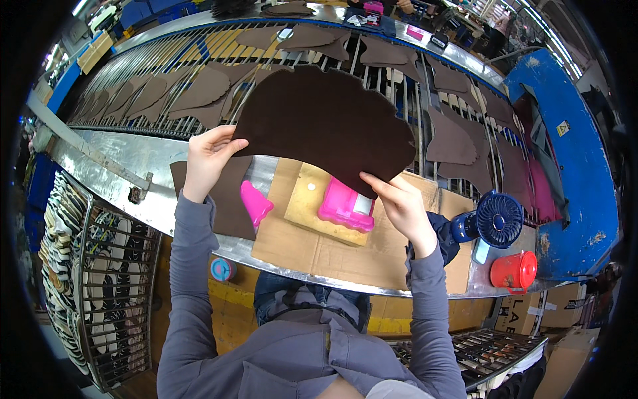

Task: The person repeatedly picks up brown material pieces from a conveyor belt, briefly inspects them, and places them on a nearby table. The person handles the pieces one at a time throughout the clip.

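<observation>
A large dark brown sheet piece [319, 120] with a wavy far edge is held up in front of me, spread between both hands. My left hand [214, 151] pinches its near left corner between thumb and fingers. At the near right corner, my right hand [399, 201] grips the edge the same way. Beneath it, a pink box-shaped object [345, 206] with a white patch sits on a yellow block [306, 199], which lies on flat cardboard [332, 259]. Left of the block, a pink curved piece [254, 203] rests by another brown piece [226, 206].
Brown cut pieces lie across a roller conveyor [372, 86] beyond the metal bench [113, 159]. At right are a dark blue fan [500, 219], a red lidded tub [513, 271] and a blue machine housing [571, 166]. A rack of shoe parts [116, 286] stands at lower left.
</observation>
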Demonstrator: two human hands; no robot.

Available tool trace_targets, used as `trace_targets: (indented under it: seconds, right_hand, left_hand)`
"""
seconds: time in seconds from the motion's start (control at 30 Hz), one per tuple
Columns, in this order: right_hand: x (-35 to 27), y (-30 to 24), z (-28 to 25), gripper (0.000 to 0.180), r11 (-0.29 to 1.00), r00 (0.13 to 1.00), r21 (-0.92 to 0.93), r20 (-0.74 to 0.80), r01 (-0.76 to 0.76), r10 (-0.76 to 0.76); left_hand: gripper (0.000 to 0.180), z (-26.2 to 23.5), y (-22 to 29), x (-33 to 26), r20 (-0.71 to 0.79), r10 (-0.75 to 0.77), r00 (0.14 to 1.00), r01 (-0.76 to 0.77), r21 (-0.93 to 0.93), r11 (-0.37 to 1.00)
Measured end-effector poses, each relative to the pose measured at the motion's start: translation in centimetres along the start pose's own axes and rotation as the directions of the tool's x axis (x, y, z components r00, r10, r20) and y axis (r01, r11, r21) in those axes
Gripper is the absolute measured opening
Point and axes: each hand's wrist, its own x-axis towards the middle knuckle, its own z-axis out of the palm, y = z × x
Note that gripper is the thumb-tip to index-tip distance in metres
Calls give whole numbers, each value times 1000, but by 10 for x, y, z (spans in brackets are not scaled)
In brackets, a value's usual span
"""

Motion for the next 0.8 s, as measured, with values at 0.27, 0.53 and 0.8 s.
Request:
trace_targets:
  seconds: [0.27, 0.53, 0.8]
  right_hand:
    - [-3, 7, 8, 46, 1000, 1000, 23, -9, 11, -11]
    - [-22, 10, -7, 53, 998, 999, -43, 6, -40, 40]
    - [-96, 31, -11, 41, 967, 983, -199, -121, -161, 139]
  left_hand:
    - [25, -1, 6, 1, -19, 26, 999, -25, 50, 998]
    - [25, 17, 5, -3, 73, -16, 997, 15, 25, 1000]
    - [17, 78, 14, -14, 319, 20, 947, -26, 15, 1000]
